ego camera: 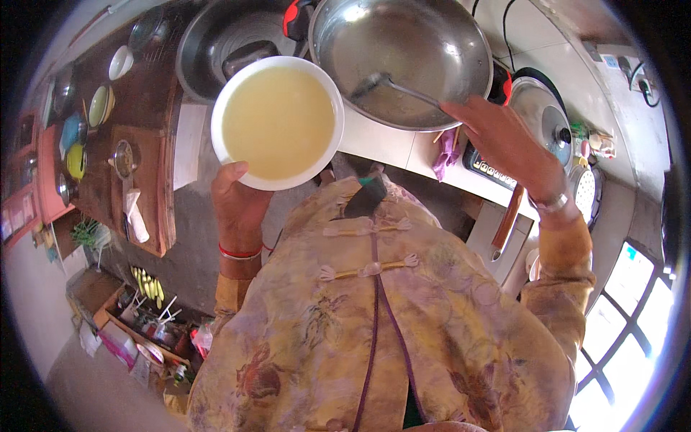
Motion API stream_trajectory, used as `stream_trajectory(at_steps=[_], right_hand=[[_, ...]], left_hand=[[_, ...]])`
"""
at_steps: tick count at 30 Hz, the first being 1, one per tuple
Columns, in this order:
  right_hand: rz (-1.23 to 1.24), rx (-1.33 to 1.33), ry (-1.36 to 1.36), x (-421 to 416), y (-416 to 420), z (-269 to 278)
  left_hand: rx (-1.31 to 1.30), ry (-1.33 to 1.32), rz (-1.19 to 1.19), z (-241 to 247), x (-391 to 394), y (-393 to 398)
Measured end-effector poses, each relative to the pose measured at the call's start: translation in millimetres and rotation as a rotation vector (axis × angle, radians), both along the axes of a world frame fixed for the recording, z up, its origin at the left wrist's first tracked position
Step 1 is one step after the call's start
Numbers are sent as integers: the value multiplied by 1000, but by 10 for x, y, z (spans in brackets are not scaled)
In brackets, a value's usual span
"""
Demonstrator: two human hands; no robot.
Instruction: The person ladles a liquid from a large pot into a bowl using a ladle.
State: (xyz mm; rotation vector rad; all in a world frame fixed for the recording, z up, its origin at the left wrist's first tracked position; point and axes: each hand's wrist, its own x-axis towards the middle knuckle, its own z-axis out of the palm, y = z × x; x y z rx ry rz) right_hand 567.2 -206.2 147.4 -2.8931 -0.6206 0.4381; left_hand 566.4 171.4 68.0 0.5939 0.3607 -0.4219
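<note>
My left hand [240,202] grips the near rim of a white bowl [217,132], thumb on top. A pale yellow liquid [278,124] fills it almost to the rim. In my right hand [502,140] is the handle of a metal ladle or spatula [413,93], whose head dips into a large steel wok [453,48] at the top. The wok's inside is shiny, and I cannot tell how much liquid lies in it. Just left of the wok, the bowl is held up in front of a dark pan [202,51], partly covering it.
A lidded pot [534,110] stands right of the wok. A purple cloth [447,154] hangs at the counter edge. Leftward, a wooden cutting board [154,189] bears a cleaver with a pale handle wrap [136,216] and a small metal bowl [124,159]. Bananas [148,286] lie lower left.
</note>
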Motion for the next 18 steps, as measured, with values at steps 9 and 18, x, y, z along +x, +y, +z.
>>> stream_trajectory(at_steps=[9, 18], right_hand=[[-147, 212, -82, 484, -705, -489], [-347, 371, 416, 517, -1140, -363]], left_hand=[[7, -25, 80, 96, -193, -225], [-16, 18, 142, 98, -337, -290]])
